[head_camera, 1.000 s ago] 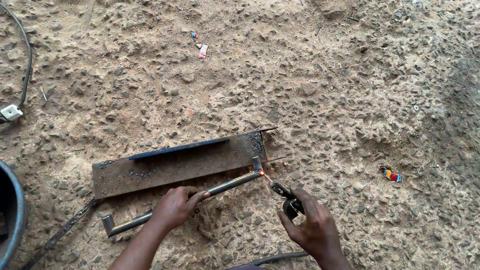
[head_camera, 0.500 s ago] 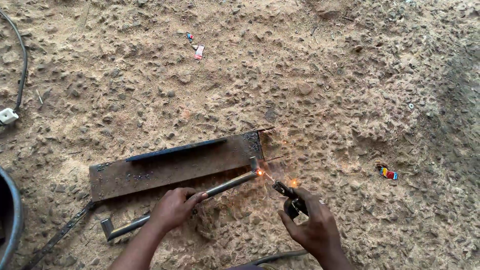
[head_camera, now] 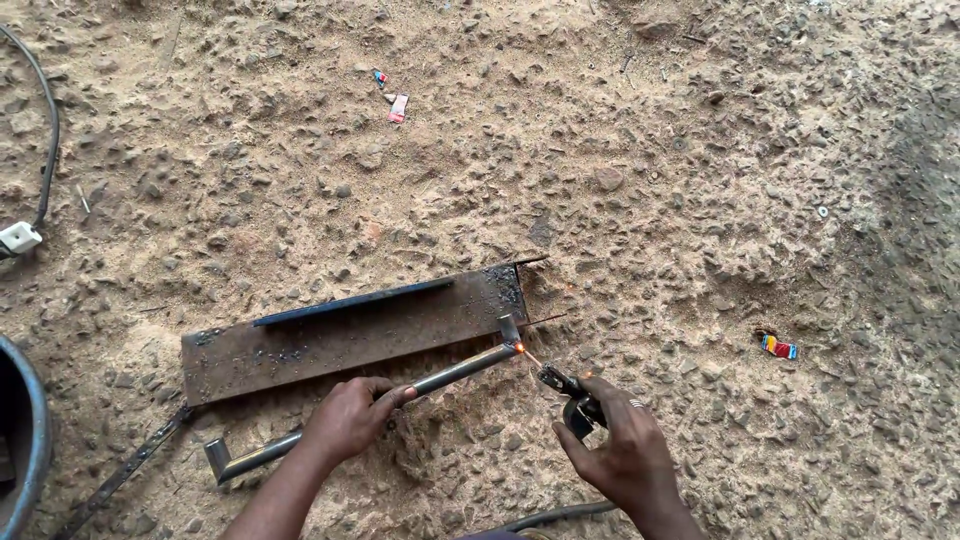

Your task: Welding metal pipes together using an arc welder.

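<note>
My left hand [head_camera: 352, 416] presses down on a thin grey metal rod [head_camera: 455, 372] that lies on sandy ground along the near edge of a rusty flat steel plate [head_camera: 350, 335]. My right hand [head_camera: 622, 450] grips a black welding electrode holder [head_camera: 573, 400]. Its short electrode points up-left to the rod's right end, where a small orange glow [head_camera: 519, 348] shows against a short upright stub at the plate's corner. The rod's left end [head_camera: 222, 464] is bent upward.
Stony, sandy ground surrounds the work. A black cable with a white plug [head_camera: 20, 237] runs at the far left. A dark round container rim [head_camera: 18, 430] sits at the lower left. Small scraps of litter [head_camera: 778, 347] lie right and at the top [head_camera: 397, 107].
The sparks seen half a second ago have shrunk to a small glow at the rod's end. Both hands stay in nearly the same place.
</note>
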